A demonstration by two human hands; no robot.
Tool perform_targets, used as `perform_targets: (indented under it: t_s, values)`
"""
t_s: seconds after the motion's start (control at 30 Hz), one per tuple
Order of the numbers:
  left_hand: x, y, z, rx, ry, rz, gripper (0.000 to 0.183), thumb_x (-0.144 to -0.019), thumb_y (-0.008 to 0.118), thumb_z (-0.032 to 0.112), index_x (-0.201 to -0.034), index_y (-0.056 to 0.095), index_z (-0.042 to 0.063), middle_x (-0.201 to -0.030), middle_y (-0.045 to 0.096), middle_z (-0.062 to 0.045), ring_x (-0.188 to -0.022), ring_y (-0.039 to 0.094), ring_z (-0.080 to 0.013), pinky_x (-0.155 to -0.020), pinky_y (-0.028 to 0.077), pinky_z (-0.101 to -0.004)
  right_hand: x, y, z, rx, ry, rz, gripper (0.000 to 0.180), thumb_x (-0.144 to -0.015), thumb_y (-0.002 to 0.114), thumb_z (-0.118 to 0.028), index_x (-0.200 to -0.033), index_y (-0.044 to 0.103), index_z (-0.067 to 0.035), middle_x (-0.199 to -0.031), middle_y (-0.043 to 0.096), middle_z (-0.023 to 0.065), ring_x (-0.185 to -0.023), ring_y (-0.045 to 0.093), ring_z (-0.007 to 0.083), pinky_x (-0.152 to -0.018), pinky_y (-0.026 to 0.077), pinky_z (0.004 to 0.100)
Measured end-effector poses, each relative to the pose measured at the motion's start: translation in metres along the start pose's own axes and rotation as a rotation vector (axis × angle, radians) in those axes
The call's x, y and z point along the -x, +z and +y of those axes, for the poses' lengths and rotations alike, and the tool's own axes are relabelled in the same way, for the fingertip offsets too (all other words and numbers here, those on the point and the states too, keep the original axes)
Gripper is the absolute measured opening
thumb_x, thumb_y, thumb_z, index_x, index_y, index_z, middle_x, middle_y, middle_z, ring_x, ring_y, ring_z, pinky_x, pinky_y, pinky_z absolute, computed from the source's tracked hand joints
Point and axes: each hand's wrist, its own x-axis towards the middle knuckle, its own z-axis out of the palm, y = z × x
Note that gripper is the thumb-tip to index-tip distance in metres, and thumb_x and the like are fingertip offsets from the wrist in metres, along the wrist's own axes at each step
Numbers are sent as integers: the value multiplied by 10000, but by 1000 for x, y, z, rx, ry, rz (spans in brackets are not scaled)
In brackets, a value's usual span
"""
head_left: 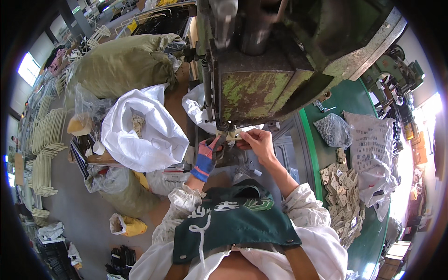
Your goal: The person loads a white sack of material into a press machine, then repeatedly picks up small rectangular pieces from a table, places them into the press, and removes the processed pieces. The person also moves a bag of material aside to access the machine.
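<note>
A large green, worn press machine (255, 94) stands right in front of me. Under its ram, my right hand (259, 142), bare, pinches the edge of a small cream plate (233, 135) at the tooling. My left hand (207, 156) wears a pink-and-blue glove. Its fingers are bent close by the left side of the same tooling, partly hidden among dark parts, so I cannot tell whether they hold anything. To the right, a heap of small cream plates with holes (341, 199) lies on a green-topped table (372, 231).
An open white woven sack (150, 140) on my left has similar pieces (138, 124) inside. Behind it lies a bulky olive sack (122, 66). A clear bag of small metal parts (334, 131) and a printed sack (372, 157) rest on the table. Cream frames (47, 140) are stacked far left.
</note>
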Motion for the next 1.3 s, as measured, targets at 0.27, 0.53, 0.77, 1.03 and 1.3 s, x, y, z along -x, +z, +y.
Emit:
perform_targets:
  t_s: [0.27,0.53,0.77,1.03,1.3]
  values:
    - [-2,-2,-2,69,-170,-99,423,-749,617,37,-1168,575,79,-808,625,-73,-683,612,-190,-601,495,-295,-4,-2,3,-5,16,23,220,-864,659,-157,-871,637,63,-760,664,111,-667,664,161,-595,552,255]
    - [-17,-5,22,458,-378,-60,264,-893,528,90,-1141,609,60,-854,610,-29,-674,583,-102,-608,493,-237,2,-1,-22,-62,-36,27,217,-859,665,-153,-894,627,58,-788,666,113,-686,669,166,-604,560,256]
    - [-18,4,30,313,-122,-68,288,-873,549,105,-1155,566,46,-792,592,-27,-702,609,-125,-585,498,-235,0,-6,-30,33,-92,30,214,-865,648,-131,-917,595,70,-797,654,122,-662,661,177,-590,565,270]
    - [-19,-7,39,98,47,-47,394,-802,605,60,-1192,547,61,-766,615,-38,-706,597,-152,-629,483,-290,1,-5,-35,33,-43,22,220,-860,652,-145,-914,594,60,-798,656,107,-658,660,172,-596,558,269]
    - [-27,-15,63,646,-650,-51,223,-878,559,120,-1078,625,44,-750,581,-8,-661,566,-73,-561,462,-196,3,0,-24,77,-108,62,218,-862,656,-154,-891,607,56,-790,659,99,-669,662,162,-598,547,260]
